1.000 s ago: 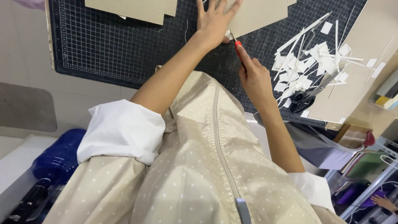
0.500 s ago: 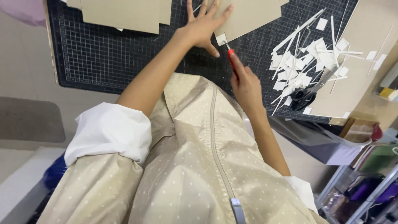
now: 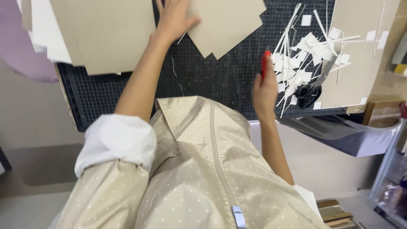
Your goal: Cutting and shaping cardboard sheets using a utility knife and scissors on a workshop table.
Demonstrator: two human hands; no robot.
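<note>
A: What does the right hand (image 3: pixel 265 91) have?

B: A red-handled cutter (image 3: pixel 265 63). The fingers are wrapped shut around its handle, and the red end sticks up out of the fist. Whether a blade is out I cannot tell.

A: And the other hand?

B: The left hand (image 3: pixel 174 19) lies flat, fingers spread, pressed on a tan cardboard sheet (image 3: pixel 224 23). It grips nothing; the palm just bears down on the sheet's near left edge.

A: Where is that sheet from the cutter?

B: Up and to the left of the cutter hand, apart from it, with bare mat between them. The sheet's jagged lower corners point toward the fist.

A: What lies under all this?

B: A dark gridded cutting mat (image 3: pixel 203 80). Left of the flat hand a second, larger tan board (image 3: pixel 106 34) overlaps the mat's far corner.

A: And on the cutter's other side?

B: Just right of the fist, a heap of white paper strips and scraps (image 3: pixel 305 46). Black-handled scissors (image 3: pixel 311 89) rest at the near edge of that heap, on another pale board (image 3: pixel 360 55) farther right.
</note>
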